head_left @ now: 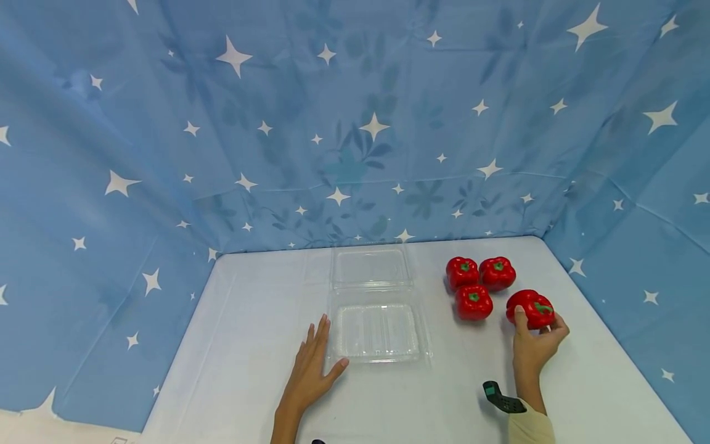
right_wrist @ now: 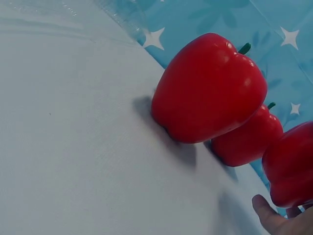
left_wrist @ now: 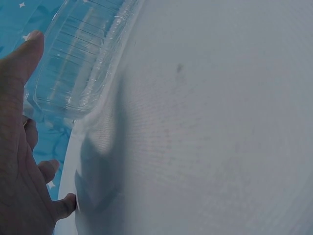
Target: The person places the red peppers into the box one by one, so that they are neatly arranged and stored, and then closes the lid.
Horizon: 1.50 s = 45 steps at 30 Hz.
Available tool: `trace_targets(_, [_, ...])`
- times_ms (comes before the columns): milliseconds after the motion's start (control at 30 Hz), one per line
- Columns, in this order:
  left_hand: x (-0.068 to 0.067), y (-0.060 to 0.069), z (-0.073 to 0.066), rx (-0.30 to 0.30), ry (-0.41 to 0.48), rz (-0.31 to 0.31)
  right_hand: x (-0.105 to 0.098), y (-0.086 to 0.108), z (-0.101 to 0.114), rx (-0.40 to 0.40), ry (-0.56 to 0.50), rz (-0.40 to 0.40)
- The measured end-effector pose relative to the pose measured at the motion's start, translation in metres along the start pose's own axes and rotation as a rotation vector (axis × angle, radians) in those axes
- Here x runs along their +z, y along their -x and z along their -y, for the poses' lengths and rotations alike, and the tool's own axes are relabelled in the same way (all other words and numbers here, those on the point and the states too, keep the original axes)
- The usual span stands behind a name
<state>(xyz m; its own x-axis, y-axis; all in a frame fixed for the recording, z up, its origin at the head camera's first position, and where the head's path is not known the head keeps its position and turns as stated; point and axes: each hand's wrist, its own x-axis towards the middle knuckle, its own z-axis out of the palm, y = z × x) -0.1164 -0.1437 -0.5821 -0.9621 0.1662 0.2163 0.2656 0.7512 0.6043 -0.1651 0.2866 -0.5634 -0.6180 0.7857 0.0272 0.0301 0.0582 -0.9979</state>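
My right hand (head_left: pixel 534 350) holds a red bell pepper (head_left: pixel 531 307) between thumb and fingers at the table's right side; the pepper is tilted, its green stem facing right. In the right wrist view that pepper (right_wrist: pixel 292 164) shows at the right edge, with the thumb beside it. Three more red bell peppers (head_left: pixel 473 303) stand grouped to its left, stems up. A clear plastic clamshell box (head_left: pixel 377 333) lies with its lid folded back at mid-table. Beside the box's left edge is my left hand (head_left: pixel 309 377), fingers straight and thumb spread, holding nothing.
The white table (head_left: pixel 238 345) carries the box and peppers. Behind it and at both sides hangs a blue curtain (head_left: pixel 288 154) with white stars. A dark strap (head_left: pixel 501 398) is round my right wrist.
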Motion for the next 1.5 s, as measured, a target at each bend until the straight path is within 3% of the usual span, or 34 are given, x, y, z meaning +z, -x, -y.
trace_targets(333, [0.001, 0.0, 0.0, -0.007, 0.011, 0.006, -0.002, 0.002, 0.017, 0.048, -0.195, 0.072])
trace_targets(433, [0.0, 0.0, -0.001, -0.012, 0.003, 0.006, -0.002, 0.002, 0.024, 0.001, -0.223, 0.088])
trace_targets(667, [-0.001, -0.002, -0.002, -0.005, -0.007, -0.011, 0.006, 0.006, 0.046, -0.203, -0.274, 0.176])
trace_targets(867, [0.001, -0.002, -0.002, -0.003, -0.009, -0.006, 0.016, 0.017, 0.064, -0.27, -0.322, 0.273])
trace_targets(1200, [0.0, -0.003, -0.002, 0.005, -0.012, -0.019, 0.046, 0.043, 0.077, -0.418, -0.22, 0.51])
trace_targets(1500, [0.0, -0.002, -0.003, -0.008, 0.005, -0.003, 0.076, 0.064, 0.066, -0.396, -0.02, 0.767])
